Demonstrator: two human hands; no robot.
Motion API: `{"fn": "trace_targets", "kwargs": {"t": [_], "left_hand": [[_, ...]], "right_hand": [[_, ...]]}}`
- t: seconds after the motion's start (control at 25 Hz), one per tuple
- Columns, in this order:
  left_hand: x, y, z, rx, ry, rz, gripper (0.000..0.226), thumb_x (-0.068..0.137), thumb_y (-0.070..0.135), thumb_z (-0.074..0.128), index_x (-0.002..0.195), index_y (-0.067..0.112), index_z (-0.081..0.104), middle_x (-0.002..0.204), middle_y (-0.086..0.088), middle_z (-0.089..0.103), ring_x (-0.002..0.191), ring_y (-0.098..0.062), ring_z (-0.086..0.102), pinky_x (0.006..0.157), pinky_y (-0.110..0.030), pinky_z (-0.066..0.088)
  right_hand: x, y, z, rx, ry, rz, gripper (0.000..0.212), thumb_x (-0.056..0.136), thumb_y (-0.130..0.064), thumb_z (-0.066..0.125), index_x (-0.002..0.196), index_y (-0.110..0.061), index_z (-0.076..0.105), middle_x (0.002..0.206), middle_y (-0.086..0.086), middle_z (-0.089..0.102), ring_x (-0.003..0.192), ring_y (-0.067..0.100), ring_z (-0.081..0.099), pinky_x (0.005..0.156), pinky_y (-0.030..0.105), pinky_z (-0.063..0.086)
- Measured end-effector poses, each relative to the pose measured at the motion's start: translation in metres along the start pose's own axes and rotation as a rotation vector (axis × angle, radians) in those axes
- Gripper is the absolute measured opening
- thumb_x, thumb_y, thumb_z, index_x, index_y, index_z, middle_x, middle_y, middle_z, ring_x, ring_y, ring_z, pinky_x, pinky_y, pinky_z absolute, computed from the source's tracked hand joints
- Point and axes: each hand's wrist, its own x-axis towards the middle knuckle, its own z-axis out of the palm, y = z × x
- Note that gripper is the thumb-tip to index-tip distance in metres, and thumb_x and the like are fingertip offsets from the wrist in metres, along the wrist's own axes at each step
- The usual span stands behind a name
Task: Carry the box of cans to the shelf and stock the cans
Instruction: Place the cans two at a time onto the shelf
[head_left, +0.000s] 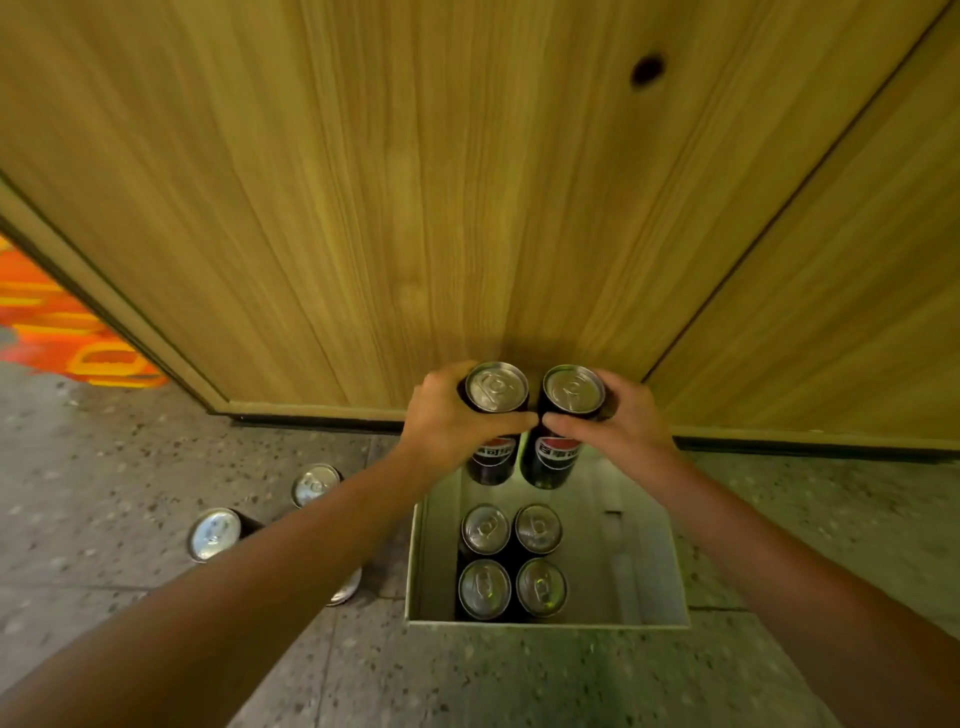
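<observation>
An open white box sits on the speckled floor with several black cans standing upright in its left half. Above the box's far end, my left hand grips one black can near its top. My right hand grips a second black can beside it. Both held cans are upright, side by side and almost touching, with their silver lids facing me.
Three more cans stand on the floor to the left of the box, two in plain sight and one partly hidden under my left forearm. A wood panel wall rises right behind the box. An orange patterned surface shows at far left.
</observation>
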Motion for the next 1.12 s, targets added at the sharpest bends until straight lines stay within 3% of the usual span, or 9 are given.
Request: {"fn": "trace_targets", "kwargs": {"t": [0.08, 0.16, 0.36, 0.44, 0.56, 0.68, 0.88, 1.0, 1.12], "left_hand": [[-0.019, 0.074, -0.032, 0.007, -0.021, 0.053, 0.041, 0.052, 0.032, 0.085, 0.085, 0.037, 0.062, 0.082, 0.019, 0.068, 0.079, 0.007, 0.065, 0.071, -0.007, 0.049], [-0.043, 0.149, -0.063, -0.012, -0.042, 0.094, 0.039, 0.052, 0.032, 0.085, 0.083, 0.039, 0.062, 0.083, 0.018, 0.069, 0.08, 0.007, 0.065, 0.071, -0.008, 0.05], [-0.097, 0.346, -0.138, -0.083, -0.093, 0.179, 0.031, 0.06, 0.021, 0.082, 0.082, 0.033, 0.065, 0.073, 0.021, 0.071, 0.075, 0.01, 0.065, 0.061, -0.005, 0.048], [-0.114, 0.42, -0.165, -0.081, -0.092, 0.218, 0.032, 0.059, 0.025, 0.082, 0.087, 0.026, 0.068, 0.08, 0.015, 0.073, 0.078, 0.005, 0.067, 0.064, -0.009, 0.051], [-0.137, 0.527, -0.204, -0.056, -0.077, 0.283, 0.051, 0.052, 0.041, 0.079, 0.097, 0.018, 0.069, 0.091, 0.008, 0.074, 0.084, -0.001, 0.069, 0.07, -0.016, 0.055], [-0.153, 0.623, -0.238, -0.052, -0.049, 0.347, 0.058, 0.046, 0.048, 0.075, 0.096, 0.018, 0.069, 0.089, 0.008, 0.073, 0.081, 0.0, 0.069, 0.066, -0.013, 0.054], [-0.164, 0.754, -0.288, 0.039, -0.063, 0.434, 0.052, 0.044, 0.055, 0.072, 0.09, 0.029, 0.069, 0.087, 0.013, 0.073, 0.08, 0.003, 0.069, 0.067, -0.014, 0.055], [-0.161, 0.814, -0.309, 0.073, -0.054, 0.496, 0.049, 0.051, 0.049, 0.074, 0.093, 0.026, 0.069, 0.09, 0.012, 0.072, 0.079, 0.006, 0.067, 0.067, -0.012, 0.053], [-0.153, 0.852, -0.322, 0.11, -0.03, 0.473, 0.023, 0.065, 0.037, 0.076, 0.084, 0.03, 0.066, 0.082, 0.012, 0.067, 0.073, 0.007, 0.064, 0.062, -0.008, 0.051]], "right_hand": [[-0.015, -0.076, -0.029, 0.005, 0.012, -0.052, 0.042, 0.059, -0.017, 0.082, 0.083, -0.04, 0.056, 0.083, -0.022, 0.06, 0.079, -0.007, 0.057, 0.063, 0.005, 0.047], [-0.035, -0.155, -0.06, 0.008, 0.009, -0.095, 0.045, 0.059, -0.016, 0.082, 0.081, -0.042, 0.052, 0.083, -0.024, 0.058, 0.075, -0.01, 0.056, 0.061, 0.003, 0.046], [-0.082, -0.354, -0.144, 0.063, 0.009, -0.202, 0.041, 0.063, -0.011, 0.078, 0.08, -0.038, 0.052, 0.082, -0.022, 0.057, 0.069, -0.024, 0.054, 0.06, -0.002, 0.043], [-0.095, -0.428, -0.175, 0.06, 0.014, -0.242, 0.037, 0.064, -0.014, 0.078, 0.08, -0.037, 0.054, 0.082, -0.021, 0.059, 0.072, -0.02, 0.056, 0.063, 0.001, 0.044], [-0.111, -0.532, -0.217, 0.067, 0.058, -0.293, 0.033, 0.063, -0.02, 0.08, 0.081, -0.036, 0.057, 0.082, -0.019, 0.062, 0.074, -0.014, 0.059, 0.063, 0.005, 0.046], [-0.125, -0.624, -0.256, 0.087, 0.105, -0.343, 0.034, 0.055, -0.037, 0.079, 0.082, -0.034, 0.059, 0.082, -0.017, 0.065, 0.075, -0.009, 0.062, 0.062, 0.008, 0.047], [-0.132, -0.745, -0.31, 0.069, 0.165, -0.414, 0.031, 0.059, -0.037, 0.076, 0.084, -0.036, 0.059, 0.084, -0.021, 0.063, 0.077, -0.012, 0.061, 0.063, 0.007, 0.048], [-0.128, -0.799, -0.334, 0.041, 0.176, -0.43, 0.045, 0.06, -0.043, 0.073, 0.098, -0.022, 0.063, 0.092, -0.011, 0.067, 0.085, -0.003, 0.062, 0.067, 0.013, 0.048], [-0.118, -0.835, -0.346, 0.043, 0.23, -0.416, 0.037, 0.07, -0.035, 0.072, 0.102, -0.017, 0.065, 0.093, -0.006, 0.067, 0.083, -0.003, 0.061, 0.062, 0.009, 0.049]]}}
